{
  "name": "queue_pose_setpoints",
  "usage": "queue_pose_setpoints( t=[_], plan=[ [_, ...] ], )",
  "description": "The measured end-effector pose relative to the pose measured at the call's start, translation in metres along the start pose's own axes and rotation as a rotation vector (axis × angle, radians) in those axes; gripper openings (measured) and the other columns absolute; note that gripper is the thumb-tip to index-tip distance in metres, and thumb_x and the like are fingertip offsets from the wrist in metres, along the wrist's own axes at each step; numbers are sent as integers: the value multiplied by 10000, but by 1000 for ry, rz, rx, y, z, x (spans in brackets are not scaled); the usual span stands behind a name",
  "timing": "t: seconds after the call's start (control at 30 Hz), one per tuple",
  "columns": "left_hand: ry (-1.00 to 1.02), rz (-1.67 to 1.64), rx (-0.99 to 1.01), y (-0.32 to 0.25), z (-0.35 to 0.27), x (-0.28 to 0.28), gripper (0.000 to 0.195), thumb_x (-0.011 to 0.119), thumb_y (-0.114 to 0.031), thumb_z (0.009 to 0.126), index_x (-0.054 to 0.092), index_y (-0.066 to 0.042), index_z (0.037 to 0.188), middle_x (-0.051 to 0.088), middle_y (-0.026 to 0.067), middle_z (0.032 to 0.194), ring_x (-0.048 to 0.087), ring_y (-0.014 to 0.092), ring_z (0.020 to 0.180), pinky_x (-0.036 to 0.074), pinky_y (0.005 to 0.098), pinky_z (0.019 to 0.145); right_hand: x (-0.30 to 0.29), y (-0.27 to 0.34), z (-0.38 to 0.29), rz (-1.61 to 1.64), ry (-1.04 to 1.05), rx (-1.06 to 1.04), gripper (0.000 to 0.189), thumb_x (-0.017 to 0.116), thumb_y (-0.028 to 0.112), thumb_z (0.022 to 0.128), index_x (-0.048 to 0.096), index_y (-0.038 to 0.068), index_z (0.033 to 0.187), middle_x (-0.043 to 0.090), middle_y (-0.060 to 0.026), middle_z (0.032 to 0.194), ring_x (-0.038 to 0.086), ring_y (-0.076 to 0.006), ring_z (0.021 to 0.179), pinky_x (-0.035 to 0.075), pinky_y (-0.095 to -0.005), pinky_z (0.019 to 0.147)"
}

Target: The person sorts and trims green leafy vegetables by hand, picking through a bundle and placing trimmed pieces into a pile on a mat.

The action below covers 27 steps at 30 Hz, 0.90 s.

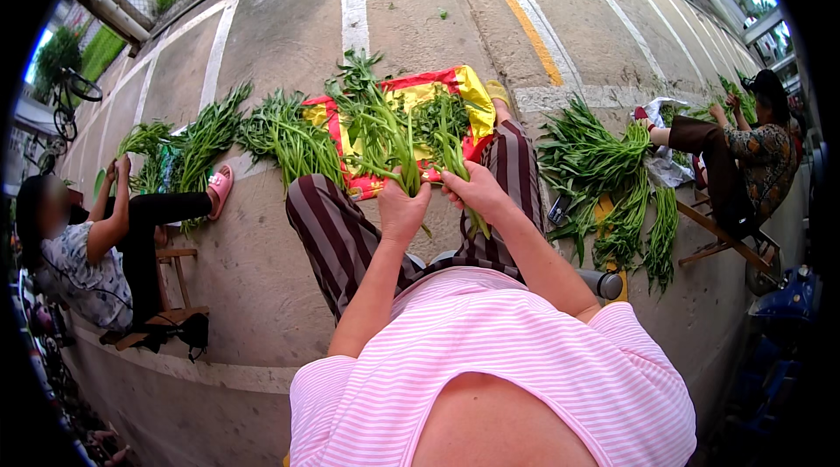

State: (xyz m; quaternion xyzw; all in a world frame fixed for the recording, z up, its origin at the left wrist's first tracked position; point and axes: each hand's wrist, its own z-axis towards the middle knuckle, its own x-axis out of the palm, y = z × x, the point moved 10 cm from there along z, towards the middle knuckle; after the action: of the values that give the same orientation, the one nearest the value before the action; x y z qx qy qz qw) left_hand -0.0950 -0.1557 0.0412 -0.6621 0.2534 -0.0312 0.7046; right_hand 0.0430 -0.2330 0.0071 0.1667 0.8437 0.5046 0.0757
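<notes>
My left hand [403, 208] is closed around the lower stems of a tall bunch of leafy green vegetables [387, 119], which looks like water spinach. Close beside it, my right hand [478, 190] grips a smaller bunch of green stems [453, 145], whose cut ends hang below the palm. Both bunches reach out over a red and gold plastic sheet [478, 96] on the ground between my knees. More loose greens [436, 116] lie on the sheet. At its left edge rests a heap of long-stemmed greens [292, 139].
A large pile of greens [597, 152] lies to the right, with a dark phone-like object [559, 209] by it. Seated people handle greens at the left [85, 250] and right [764, 139]. A cylindrical flask [604, 284] is near my right hip.
</notes>
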Motion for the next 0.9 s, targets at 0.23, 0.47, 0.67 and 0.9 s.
queue_pose_setpoints(
  t=[0.23,0.47,0.67,0.9],
  plan=[
    [-70,-588,-297,51,13,10,198,678,9,776,607,-32,956,651,42,835,624,132,690,508,266,612,10,-9,-4,90,139,73,208,692,232,897,613,50,961,568,16,743,513,-50,591,432,-205,477],
    [95,-879,-446,47,34,21,270,685,-132,895,554,-33,1110,679,97,964,634,128,650,563,283,595,-13,-13,5,693,86,116,152,713,171,881,621,65,939,590,18,746,549,-39,582,468,-161,467],
    [207,-1017,-427,44,48,33,335,537,-233,990,510,-63,1278,647,92,1125,645,153,842,585,339,698,-18,-15,7,725,29,91,166,703,187,890,593,75,945,599,9,746,580,-52,582,500,-190,475],
    [250,-978,-372,37,51,33,350,576,-118,953,526,-54,1294,653,55,1020,640,134,803,573,306,675,-25,-12,6,700,-78,56,161,673,212,917,589,90,981,563,28,759,534,-36,569,475,-187,478]
  ],
)
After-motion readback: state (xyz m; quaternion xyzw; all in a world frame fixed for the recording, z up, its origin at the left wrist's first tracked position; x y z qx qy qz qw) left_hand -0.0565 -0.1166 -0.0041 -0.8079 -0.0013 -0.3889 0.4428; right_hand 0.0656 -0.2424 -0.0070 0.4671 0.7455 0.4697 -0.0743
